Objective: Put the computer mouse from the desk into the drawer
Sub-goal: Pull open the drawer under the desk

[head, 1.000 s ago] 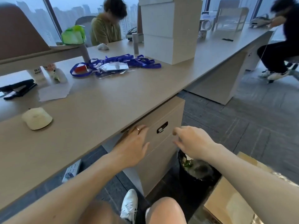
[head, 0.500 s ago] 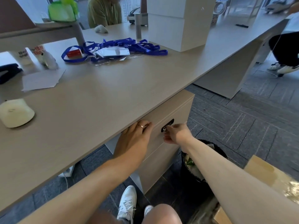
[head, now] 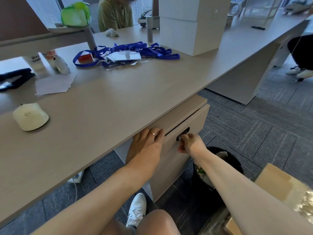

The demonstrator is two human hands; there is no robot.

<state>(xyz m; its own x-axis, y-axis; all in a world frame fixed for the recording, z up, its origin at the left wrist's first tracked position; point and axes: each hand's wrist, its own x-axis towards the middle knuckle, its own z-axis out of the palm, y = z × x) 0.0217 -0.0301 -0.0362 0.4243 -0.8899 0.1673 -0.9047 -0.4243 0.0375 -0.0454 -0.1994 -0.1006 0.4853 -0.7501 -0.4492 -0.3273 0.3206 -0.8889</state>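
Note:
The cream computer mouse lies on the desk top at the left, far from both hands. Under the desk stands the beige drawer unit with a black lock plate on its top drawer front. A thin dark gap runs along that drawer's upper edge. My left hand lies flat on the drawer front, its fingertips tucked beneath the desk edge. My right hand pinches a small metal key at the lock plate.
A black waste bin stands right of the drawer unit, with a cardboard box beside it. Blue lanyards, white boxes, paper sheets and a black stapler lie on the desk. Two people sit beyond.
Both hands have come down to the drawer front. My right hand closed on the key at the lock plate, and my left hand settled on the drawer's top edge.

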